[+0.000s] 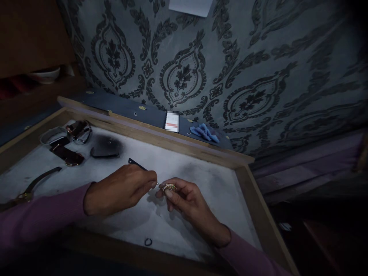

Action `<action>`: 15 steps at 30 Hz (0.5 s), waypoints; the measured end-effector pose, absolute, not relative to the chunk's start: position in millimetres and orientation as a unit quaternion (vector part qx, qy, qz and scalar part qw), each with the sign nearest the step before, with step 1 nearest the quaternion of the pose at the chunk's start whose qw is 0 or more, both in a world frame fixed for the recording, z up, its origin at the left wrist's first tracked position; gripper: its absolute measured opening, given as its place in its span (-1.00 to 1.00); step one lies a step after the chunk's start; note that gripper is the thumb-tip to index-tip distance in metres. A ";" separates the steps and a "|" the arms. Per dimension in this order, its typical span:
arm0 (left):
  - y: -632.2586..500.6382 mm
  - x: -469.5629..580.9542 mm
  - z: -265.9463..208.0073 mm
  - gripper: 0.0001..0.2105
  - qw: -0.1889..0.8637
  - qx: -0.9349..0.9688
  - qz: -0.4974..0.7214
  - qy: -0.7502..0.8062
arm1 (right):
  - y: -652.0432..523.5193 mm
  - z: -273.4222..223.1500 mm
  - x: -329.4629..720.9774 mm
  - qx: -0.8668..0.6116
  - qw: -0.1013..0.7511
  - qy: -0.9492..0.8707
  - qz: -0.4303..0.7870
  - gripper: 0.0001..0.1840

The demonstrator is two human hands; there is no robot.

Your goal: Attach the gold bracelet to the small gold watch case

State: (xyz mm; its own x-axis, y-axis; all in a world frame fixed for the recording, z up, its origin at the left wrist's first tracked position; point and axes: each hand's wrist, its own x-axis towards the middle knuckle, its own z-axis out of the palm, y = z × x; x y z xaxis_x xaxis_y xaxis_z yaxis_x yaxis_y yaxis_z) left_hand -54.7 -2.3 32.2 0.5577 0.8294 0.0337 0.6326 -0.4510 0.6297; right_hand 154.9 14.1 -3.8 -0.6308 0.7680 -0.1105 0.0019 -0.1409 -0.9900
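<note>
My left hand [123,188] is closed around a slim dark tool [137,165]. Its flat dark end, with a small hole, sticks out behind the fingers, and a thin metal tip points right. That tip reaches a small round gold-coloured piece [169,188], which resembles a watch case. Thumb and fingers of my right hand [191,201] pinch this piece. Both hands are above the white bottom of a shallow wooden tray [184,147]. Near the front lies a small dark ring [148,242]. What exactly the tip touches is too small to tell.
Several wristwatches [66,153] and a dark rounded object [105,147] lie at the tray's left. A watch with a dark strap [40,179] is by my left sleeve. Behind the raised rim are a small box [171,122] and a blue cloth [204,132], before a patterned wall.
</note>
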 end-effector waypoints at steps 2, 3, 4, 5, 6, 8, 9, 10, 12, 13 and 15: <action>-1.7 -55.4 32.0 -0.76 0.299 0.833 0.173 0.433 | 14.2 -3.6 154.8 -0.326 0.278 -0.590 0.684 -0.79; -1.4 -55.8 31.8 -0.75 0.303 0.832 0.174 0.432 | 14.2 -3.5 154.8 -0.328 0.276 -0.590 0.684 -0.79; -1.1 -56.2 31.6 -0.75 0.305 0.831 0.176 0.432 | 14.3 -3.4 154.8 -0.329 0.275 -0.590 0.684 -0.79; -0.9 -56.5 31.4 -0.75 0.305 0.830 0.177 0.432 | 14.3 -3.2 154.8 -0.330 0.274 -0.589 0.685 -0.78; -0.7 -56.9 31.3 -0.74 0.304 0.830 0.180 0.432 | 14.3 -3.0 154.9 -0.331 0.274 -0.587 0.686 -0.78; -0.6 -57.5 31.2 -0.74 0.307 0.829 0.185 0.430 | 14.3 -2.6 154.8 -0.332 0.274 -0.583 0.690 -0.77; -0.5 -57.7 31.3 -0.74 0.311 0.828 0.186 0.428 | 14.2 -2.3 154.8 -0.332 0.273 -0.580 0.692 -0.77; -0.5 -57.8 31.4 -0.74 0.315 0.827 0.187 0.427 | 14.2 -2.1 154.9 -0.333 0.272 -0.578 0.693 -0.77; -0.1 -57.9 31.6 -0.74 0.323 0.825 0.186 0.426 | 14.1 -1.7 154.9 -0.337 0.271 -0.576 0.694 -0.75; 0.2 -57.9 31.8 -0.74 0.326 0.824 0.182 0.426 | 14.1 -1.5 154.9 -0.337 0.270 -0.575 0.695 -0.75; 1.0 -57.8 32.0 -0.75 0.332 0.824 0.173 0.426 | 14.1 -1.4 155.0 -0.336 0.271 -0.576 0.694 -0.75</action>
State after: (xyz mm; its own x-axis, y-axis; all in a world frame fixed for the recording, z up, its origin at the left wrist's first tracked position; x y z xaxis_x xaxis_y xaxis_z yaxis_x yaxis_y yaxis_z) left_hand -57.8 1.0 32.0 0.5779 0.8161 0.0024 0.5869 -0.4176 0.6937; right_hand 155.0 14.1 -1.4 -0.6277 0.7630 -0.1541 0.0103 -0.1899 -0.9818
